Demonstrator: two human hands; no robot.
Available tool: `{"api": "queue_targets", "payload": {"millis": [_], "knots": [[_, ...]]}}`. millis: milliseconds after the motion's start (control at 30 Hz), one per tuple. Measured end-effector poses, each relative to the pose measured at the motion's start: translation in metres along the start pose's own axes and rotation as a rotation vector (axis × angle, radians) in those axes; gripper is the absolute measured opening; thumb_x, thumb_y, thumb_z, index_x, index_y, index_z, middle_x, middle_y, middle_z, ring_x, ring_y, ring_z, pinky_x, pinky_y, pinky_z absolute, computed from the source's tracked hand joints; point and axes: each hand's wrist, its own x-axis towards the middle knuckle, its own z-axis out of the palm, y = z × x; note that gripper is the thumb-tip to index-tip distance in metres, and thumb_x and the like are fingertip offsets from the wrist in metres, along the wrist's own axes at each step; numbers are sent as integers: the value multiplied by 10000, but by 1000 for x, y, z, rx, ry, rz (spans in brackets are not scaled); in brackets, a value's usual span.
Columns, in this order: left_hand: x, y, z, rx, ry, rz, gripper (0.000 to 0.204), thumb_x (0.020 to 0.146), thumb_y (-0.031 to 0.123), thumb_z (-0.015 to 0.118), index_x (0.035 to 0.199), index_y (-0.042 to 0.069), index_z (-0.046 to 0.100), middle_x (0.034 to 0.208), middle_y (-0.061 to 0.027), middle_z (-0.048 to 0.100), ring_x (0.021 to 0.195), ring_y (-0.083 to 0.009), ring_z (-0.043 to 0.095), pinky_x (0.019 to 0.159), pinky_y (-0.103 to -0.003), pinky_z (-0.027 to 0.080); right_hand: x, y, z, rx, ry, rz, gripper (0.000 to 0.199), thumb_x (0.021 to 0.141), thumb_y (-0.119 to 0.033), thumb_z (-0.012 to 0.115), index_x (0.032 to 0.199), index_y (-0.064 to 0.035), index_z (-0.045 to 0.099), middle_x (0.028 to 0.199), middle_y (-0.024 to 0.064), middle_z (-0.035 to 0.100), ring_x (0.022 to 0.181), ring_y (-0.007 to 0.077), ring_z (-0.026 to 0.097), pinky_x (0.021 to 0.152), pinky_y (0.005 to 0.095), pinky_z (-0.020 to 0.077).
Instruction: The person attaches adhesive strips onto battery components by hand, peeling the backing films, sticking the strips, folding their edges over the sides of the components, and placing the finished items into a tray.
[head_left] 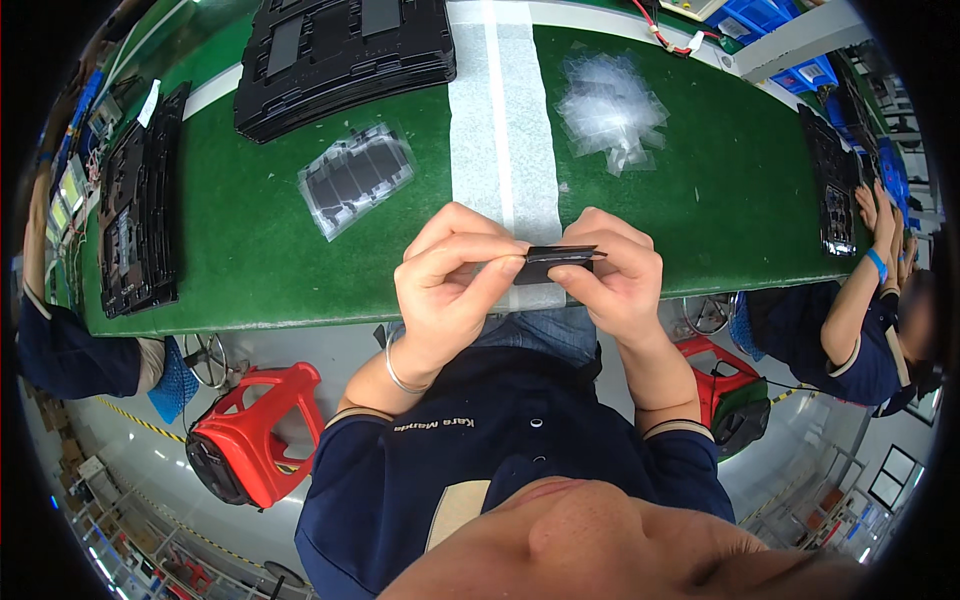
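Fingers of both hands pinch a thin flat black piece (556, 262) held edge-on just above the near edge of the green worktop (250, 260). The left hand (452, 280) is closed on its left end, thumb beneath and fingertips curled over; the right hand (612, 275) clamps the right end likewise. Wrists are bent inward, forearms rising from below. A light, even grip near the edges seems wise, so the piece neither bends nor smudges. Farther off lie a clear bag of dark parts (355, 178), a heap of clear wrappers (610, 105) and stacked black trays (345, 55).
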Motion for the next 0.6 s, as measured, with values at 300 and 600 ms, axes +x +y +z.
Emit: {"api": "queue_targets", "payload": {"millis": [300, 600], "knots": [[0, -9, 5, 171, 92, 310, 165, 669, -72, 681, 818, -11, 646, 750, -76, 560, 639, -158, 550, 554, -253, 441, -1, -1, 10, -41, 125, -152, 194, 659, 12, 704, 845, 3, 650, 705, 72, 585, 602, 138, 537, 495, 237, 403], [-7, -3, 21, 807, 46, 447, 538, 680, 289, 712, 1071, -55, 581, 866, -91, 497, 786, -245, 444, 696, -356, 374, 1, -2, 31, -415, 415, -284, 234, 600, 11, 708, 828, 12, 656, 678, 74, 577, 554, 183, 537, 473, 263, 415]]}}
